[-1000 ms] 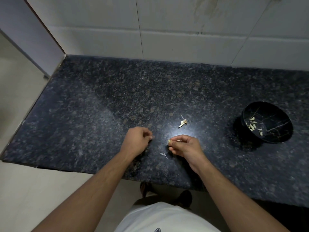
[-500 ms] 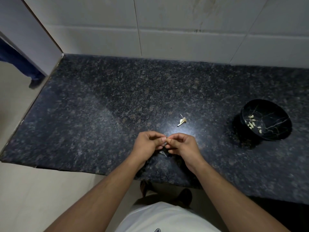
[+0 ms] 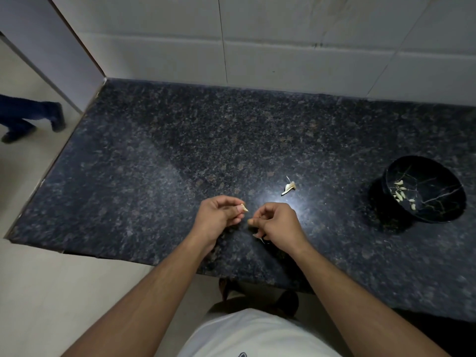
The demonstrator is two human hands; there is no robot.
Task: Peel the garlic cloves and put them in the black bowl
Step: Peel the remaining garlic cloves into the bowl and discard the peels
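Far out past the left hand, on the floor beyond the worktop's [image 3: 154, 155] end, a second person's legs [image 3: 23, 117] in dark trousers stand in mid-step.

The left hand [image 3: 217, 219] hovers just over the worktop's near part, fingers curled, with thumb and forefinger pinching a small pale clove [image 3: 244, 208] whose pointed tip sticks out toward the other hand. A small gap of dark stone separates the two hands.

The right hand [image 3: 277, 224] is also curled, fingertips pressed together at its left end; something tiny and pale seems to sit at those tips, too small to tell whether it is skin or garlic. Just under this hand's near edge a thin sliver of peel [image 3: 262, 239] lies on the stone.

Beyond the right hand, a little to its right, a pale scrap [image 3: 289, 188] with a thin stalk rests on the worktop in a patch of reflected light.

Well to the right of both hands stands the black bowl [image 3: 438, 215], marked with fine gold veins. Several peeled cloves [image 3: 400, 193] lie inside on its left part.
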